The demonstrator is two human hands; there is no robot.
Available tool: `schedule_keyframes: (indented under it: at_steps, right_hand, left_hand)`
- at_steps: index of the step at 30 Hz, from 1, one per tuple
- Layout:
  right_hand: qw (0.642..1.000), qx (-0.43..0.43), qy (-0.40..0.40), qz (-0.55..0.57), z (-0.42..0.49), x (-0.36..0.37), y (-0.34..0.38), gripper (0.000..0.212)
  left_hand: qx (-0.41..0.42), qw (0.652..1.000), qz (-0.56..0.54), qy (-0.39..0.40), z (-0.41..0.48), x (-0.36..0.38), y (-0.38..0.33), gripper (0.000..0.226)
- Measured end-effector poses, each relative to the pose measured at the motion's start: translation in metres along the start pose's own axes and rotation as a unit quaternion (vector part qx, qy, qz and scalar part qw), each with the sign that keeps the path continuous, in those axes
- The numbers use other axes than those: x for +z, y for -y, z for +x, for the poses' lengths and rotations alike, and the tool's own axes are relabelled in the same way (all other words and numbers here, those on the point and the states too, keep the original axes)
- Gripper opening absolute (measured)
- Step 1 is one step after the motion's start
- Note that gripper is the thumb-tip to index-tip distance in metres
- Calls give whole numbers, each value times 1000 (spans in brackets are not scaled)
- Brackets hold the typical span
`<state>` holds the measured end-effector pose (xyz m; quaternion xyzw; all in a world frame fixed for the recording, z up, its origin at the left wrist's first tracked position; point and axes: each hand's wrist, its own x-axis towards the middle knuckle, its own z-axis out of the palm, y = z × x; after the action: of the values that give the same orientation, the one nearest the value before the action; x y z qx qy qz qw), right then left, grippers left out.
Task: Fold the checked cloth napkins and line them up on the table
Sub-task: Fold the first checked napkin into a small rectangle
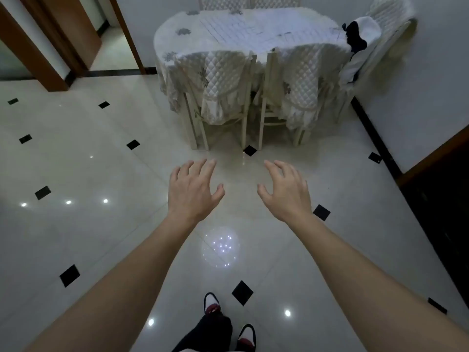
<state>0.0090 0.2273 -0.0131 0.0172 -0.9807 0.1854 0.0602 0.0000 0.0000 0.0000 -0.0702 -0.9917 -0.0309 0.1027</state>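
Checked napkins [253,29]: pale checked cloth lying flat on the worktop [175,47], at 12 o'clock, well apart from the hands
Left hand [192,191]: empty, fingers spread and relaxed, palm down above the floor [101,161]
Right hand [286,191]: also empty and spread, near the left
Chairs [223,80]: quilted covers, tucked in at the worktop's near side

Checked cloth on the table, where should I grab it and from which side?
The checked cloth lies spread flat on the table, so only edges offer a hold: probably pinch its two near corners, reaching from the near side over the chair backs.
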Motion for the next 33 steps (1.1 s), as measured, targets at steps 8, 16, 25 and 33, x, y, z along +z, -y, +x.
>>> schedule_keyframes:
  at_steps: [8,16,25,33]
  right_hand:
    - [1000,-11,-23,-1,72,13,5,60]
    - [1000,1,-9,-22,200,32,29,61]
    - [999,27,-22,-39,327,46,47,61]
    - [998,38,-38,-31,433,61,29,60]
  left_hand:
    - [9,1000,-6,-12,70,23,21,64]
    - [14,999,-43,-21,193,49,70,66]
    - [29,997,-71,-26,323,63,114,64]
    - [53,997,-57,-25,435,87,118,63]
